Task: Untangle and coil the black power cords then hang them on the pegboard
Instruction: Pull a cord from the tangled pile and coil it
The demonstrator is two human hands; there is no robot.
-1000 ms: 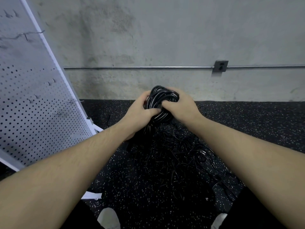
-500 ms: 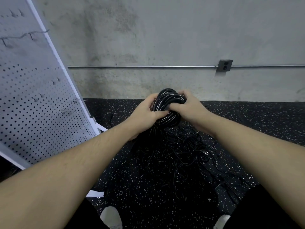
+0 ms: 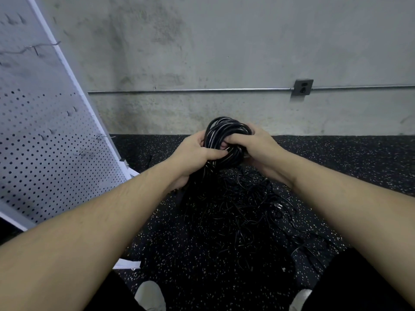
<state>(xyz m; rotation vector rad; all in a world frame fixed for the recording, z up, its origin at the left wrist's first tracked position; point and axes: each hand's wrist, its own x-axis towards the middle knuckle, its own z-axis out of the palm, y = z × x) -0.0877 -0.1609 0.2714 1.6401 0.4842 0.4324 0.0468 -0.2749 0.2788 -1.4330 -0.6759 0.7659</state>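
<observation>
A coiled bundle of black power cords (image 3: 225, 131) is held up in front of me at mid-frame. My left hand (image 3: 193, 153) grips its left side, thumb lying across the lower loops. My right hand (image 3: 251, 142) grips the right side, fingers curled through the middle of the coil. Loose cord hangs from the bundle down to a tangled heap of black cords (image 3: 242, 205) on the floor below. A white pegboard (image 3: 45, 142) with metal hooks (image 3: 87, 151) leans at the left.
The floor is black speckled rubber (image 3: 348, 158). A concrete wall at the back carries a metal conduit (image 3: 190, 90) and a grey outlet box (image 3: 303, 86). The pegboard's white foot (image 3: 126, 264) lies near my shoes (image 3: 150, 296).
Both hands keep hold of the coil. The right hand's fingers have worked further into the middle of the loops, and the view has shifted slightly.
</observation>
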